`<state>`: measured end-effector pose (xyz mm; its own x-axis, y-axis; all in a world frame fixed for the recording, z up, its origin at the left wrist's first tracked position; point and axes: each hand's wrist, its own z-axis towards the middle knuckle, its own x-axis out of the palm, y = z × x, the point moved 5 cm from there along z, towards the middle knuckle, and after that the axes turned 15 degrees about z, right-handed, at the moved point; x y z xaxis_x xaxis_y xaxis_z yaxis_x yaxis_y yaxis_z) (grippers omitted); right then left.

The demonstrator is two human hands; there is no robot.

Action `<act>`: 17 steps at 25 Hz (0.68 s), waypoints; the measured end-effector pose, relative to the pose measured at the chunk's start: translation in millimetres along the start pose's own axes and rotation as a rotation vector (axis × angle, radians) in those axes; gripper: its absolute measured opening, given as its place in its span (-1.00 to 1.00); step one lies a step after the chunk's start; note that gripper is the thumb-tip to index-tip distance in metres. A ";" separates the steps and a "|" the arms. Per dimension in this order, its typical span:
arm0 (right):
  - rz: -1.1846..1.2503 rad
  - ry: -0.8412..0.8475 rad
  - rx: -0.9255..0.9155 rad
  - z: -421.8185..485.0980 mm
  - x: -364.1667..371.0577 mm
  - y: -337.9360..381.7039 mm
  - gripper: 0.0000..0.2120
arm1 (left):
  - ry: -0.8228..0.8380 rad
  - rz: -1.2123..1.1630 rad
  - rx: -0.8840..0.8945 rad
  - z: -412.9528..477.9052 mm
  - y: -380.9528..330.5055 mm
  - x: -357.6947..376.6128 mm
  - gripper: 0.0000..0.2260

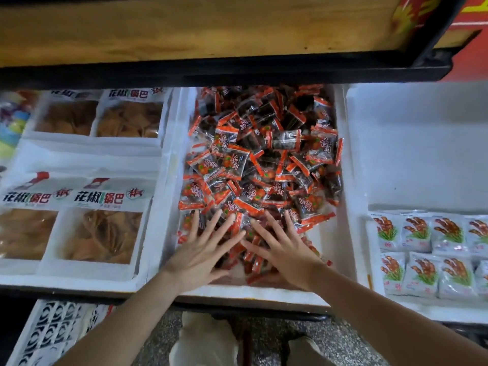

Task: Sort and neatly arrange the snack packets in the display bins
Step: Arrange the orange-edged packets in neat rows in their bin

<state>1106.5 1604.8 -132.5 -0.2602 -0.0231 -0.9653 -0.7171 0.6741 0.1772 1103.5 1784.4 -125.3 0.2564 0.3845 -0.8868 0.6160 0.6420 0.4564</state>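
Both grips are spread wide and have hold of nothing. The left grip (200, 249) and the right grip (285, 252) lie palm down, just beside each other, with straight, fanned fingers (220, 220) pressing on the near end of a heap of small red-and-black packets (264, 154). These packets lie loose and jumbled, facing every way, and fill the middle bin (343, 180), a white foam box, from its far wall almost to its front rim.

In the left bin (165, 165), large clear-fronted bags of crisps (105, 233) lie flat in pairs, two nearer and two farther back. The right bin (422, 154) holds white packets (422, 260) printed in orange and green, set side by side in two rows at its near end.

A wooden shelf (211, 30) with a dark edge hangs over the bins' far ends. Below, a speckled floor (155, 336) shows with a white bag (206, 339) on it, and black-and-white patterned packs (52, 328) lie at lower left.
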 end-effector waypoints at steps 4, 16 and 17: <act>-0.072 -0.209 0.018 21.2 4.8 -30.1 -0.07 | -0.093 -0.034 -0.014 33.5 7.0 22.6 -0.11; -0.193 -0.343 0.308 96.9 -58.8 -140.2 -0.39 | -0.197 0.106 -0.142 152.5 98.8 52.7 -0.28; -0.193 -0.347 0.320 103.1 -62.8 -145.5 -0.41 | -0.201 0.125 -0.139 161.2 105.2 52.6 -0.30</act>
<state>1293.8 1584.3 -117.5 0.1267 0.0400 -0.9911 -0.4825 0.8755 -0.0264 1301.9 1765.2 -135.5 0.4751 0.3362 -0.8132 0.4661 0.6877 0.5566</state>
